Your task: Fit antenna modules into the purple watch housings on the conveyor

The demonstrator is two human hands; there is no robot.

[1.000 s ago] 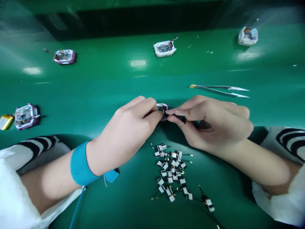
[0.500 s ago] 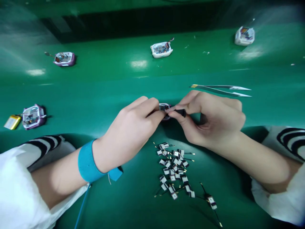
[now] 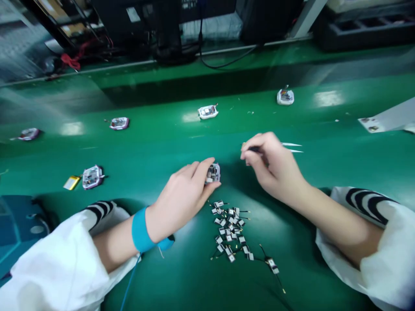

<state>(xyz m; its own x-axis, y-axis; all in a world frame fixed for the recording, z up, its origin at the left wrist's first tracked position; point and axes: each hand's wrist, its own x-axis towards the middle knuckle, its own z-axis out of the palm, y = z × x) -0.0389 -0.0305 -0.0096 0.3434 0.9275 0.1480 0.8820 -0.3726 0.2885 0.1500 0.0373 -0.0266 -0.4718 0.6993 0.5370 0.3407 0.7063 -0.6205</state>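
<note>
My left hand [image 3: 184, 194], with a blue strap at the wrist, grips a small open device housing [image 3: 213, 173] between thumb and fingers. Circuit parts show inside it; my fingers cover its left side. To its right, above the table, my right hand [image 3: 267, 160] is closed in a pinch around a small black piece [image 3: 253, 149], whose kind I cannot make out. White tweezer tips [image 3: 293, 148] stick out from behind that hand. Below the housing lies a loose pile of small white-and-black modules [image 3: 229, 233] with short black leads. One separate module [image 3: 271, 264] lies lower right.
Several open housings lie around the green table, including a white one [image 3: 208, 112] and a purple one [image 3: 92, 177] beside a yellow battery [image 3: 71, 182]. A white bracket [image 3: 389, 117] juts in at right. Dark equipment [image 3: 168, 32] stands along the back edge.
My view has tilted up, showing the table's back. My right hand has pulled away rightward from the housing with the black piece. My left hand has opened up from the close work but keeps the housing.
</note>
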